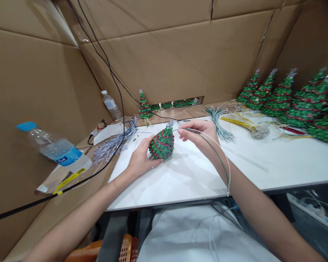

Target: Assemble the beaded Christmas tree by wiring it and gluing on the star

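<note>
My left hand [142, 157] is wrapped round the lower left side of a small green Christmas tree ornament [163, 143] with red garlands and a clear topper. The tree leans slightly to the right above the white tabletop. Close to its upper right side, my right hand [198, 133] pinches a pair of thin wires [224, 164], one green and one white. Their long ends arc over my right wrist and meet at a small white connector. Whether the pinched tips touch the tree, I cannot tell.
Finished-looking trees [285, 96] stand at the right back. Bundles of green-white wires [220, 122], yellow wires [247, 125] and blue-white wires [116, 140] lie around the white tabletop [164, 189]. A water bottle [58, 149] and a black cable [109, 160] are at left. Cardboard walls surround the table.
</note>
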Tool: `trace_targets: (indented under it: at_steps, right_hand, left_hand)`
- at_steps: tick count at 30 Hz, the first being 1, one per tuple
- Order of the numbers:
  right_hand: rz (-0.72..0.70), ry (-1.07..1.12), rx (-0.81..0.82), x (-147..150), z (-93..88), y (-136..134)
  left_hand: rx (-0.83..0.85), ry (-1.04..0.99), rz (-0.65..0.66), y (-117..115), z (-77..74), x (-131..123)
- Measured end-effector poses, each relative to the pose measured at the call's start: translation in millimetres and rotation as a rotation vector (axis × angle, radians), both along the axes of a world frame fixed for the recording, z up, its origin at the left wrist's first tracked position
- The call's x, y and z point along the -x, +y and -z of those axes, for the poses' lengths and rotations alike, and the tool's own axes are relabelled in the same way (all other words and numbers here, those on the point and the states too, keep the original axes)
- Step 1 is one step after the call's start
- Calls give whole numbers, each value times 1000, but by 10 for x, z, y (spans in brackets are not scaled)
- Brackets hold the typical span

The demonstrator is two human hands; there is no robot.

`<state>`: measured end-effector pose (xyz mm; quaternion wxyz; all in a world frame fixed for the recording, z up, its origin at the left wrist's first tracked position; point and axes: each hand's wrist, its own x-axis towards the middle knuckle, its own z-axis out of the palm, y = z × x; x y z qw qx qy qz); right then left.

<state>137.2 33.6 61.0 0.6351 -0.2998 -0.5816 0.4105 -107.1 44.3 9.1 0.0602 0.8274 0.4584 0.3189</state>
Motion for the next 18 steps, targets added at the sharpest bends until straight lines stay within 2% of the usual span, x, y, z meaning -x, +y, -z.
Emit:
trace_targets:
  at_steps: [14,16,18]
  right_hand:
    - [-87,86,107,10,-21,10]
    - [-82,60,88,1,-6,23]
    - [-15,7,11,-3,17,33]
  left_hand:
    - [-1,-14,8,-16,-19,-23]
    - [1,-24,9,-9,-9,-17]
    - [10,-36,6,3,-1,-10]
